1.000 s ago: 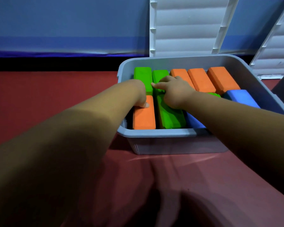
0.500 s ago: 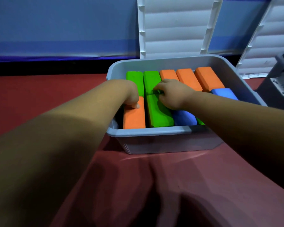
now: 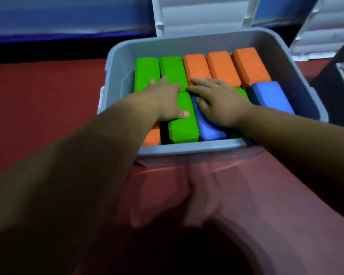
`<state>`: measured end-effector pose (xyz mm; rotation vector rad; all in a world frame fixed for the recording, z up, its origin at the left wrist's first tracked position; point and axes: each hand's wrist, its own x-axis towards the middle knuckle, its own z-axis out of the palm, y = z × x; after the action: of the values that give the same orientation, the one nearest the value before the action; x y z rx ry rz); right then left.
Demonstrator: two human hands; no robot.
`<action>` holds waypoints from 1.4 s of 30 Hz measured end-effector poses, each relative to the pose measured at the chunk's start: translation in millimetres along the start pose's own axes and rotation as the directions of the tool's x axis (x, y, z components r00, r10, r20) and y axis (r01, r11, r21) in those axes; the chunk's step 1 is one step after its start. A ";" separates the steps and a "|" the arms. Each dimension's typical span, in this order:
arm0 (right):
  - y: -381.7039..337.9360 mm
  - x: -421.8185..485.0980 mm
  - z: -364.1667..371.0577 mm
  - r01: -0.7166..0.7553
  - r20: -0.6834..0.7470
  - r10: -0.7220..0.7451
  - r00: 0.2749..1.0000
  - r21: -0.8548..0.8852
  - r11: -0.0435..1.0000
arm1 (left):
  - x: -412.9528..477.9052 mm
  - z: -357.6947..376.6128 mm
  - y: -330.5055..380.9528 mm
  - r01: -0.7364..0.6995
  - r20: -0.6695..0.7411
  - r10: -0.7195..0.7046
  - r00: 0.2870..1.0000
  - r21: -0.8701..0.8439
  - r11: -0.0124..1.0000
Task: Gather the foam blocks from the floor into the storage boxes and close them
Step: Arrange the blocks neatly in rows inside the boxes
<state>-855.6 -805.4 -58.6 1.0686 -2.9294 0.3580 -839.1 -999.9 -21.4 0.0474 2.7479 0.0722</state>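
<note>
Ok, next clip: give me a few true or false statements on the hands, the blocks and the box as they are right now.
1. The left hand and the right hand lie flat on the blocks in the box. True.
2. The box is shut. False: it is open, and a white lid stands upright behind it.
3. Three orange blocks sit side by side in the back row. True.
4. Every block in the box is orange. False: there are also green blocks and blue blocks.
</note>
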 end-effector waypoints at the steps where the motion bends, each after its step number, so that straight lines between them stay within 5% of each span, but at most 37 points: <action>1: -2.6 -3.9 -4.8 -0.022 0.027 0.021 0.999 0.037 0.999 | -6.6 4.9 4.6 0.029 -0.007 -0.029 1.000 -0.036 0.999; 4: -16.4 -15.3 -28.6 -0.189 0.140 0.162 0.977 0.207 0.960 | -29.1 20.9 19.8 0.098 -0.061 -0.107 0.992 -0.141 0.985; 8: -37.0 -55.7 -44.1 -0.354 0.103 0.342 0.934 0.381 0.854 | -73.6 28.7 42.4 0.075 -0.102 -0.114 0.988 -0.322 0.944; 13: -61.2 -148.0 -76.7 -0.416 0.066 0.431 0.900 0.429 0.802 | -154.0 30.5 86.0 0.053 -0.208 -0.180 0.961 -0.500 0.864; 16: -58.9 -205.7 -103.1 -0.487 0.185 0.452 0.873 0.403 0.775 | -197.0 20.0 124.0 0.071 -0.128 -0.167 0.978 -0.547 0.834; 20: -30.5 -262.2 -142.9 -0.755 0.470 0.597 0.650 0.306 0.580 | -229.5 -9.7 172.9 0.082 0.056 -0.061 0.997 -0.537 0.839; 24: 11.9 -306.9 -194.7 -0.845 0.705 0.576 0.415 0.064 0.531 | -232.8 -52.6 226.9 0.109 0.245 0.014 0.969 -0.480 0.870; 28: 59.5 -332.7 -251.1 -0.934 0.765 0.598 0.241 0.016 0.356 | -223.7 -104.6 286.2 0.084 0.364 0.092 0.927 -0.440 0.894; 33: 123.9 -342.1 -321.3 -0.962 0.718 0.654 0.240 0.084 0.260 | -199.0 -163.8 357.2 -0.017 0.325 0.164 0.931 -0.409 0.912; 39: 179.7 -355.4 -361.6 -0.926 0.589 0.717 0.373 0.188 0.327 | -169.8 -200.5 426.6 -0.076 0.298 0.223 0.928 -0.436 0.897; 42: 199.9 -361.2 -358.9 -0.923 0.560 0.735 0.382 0.187 0.337 | -158.6 -191.4 445.1 -0.071 0.328 0.250 0.911 -0.474 0.878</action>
<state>-732.1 -350.9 219.5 -0.7769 -3.5726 1.0149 -755.7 -570.8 241.1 0.1503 2.2659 0.6787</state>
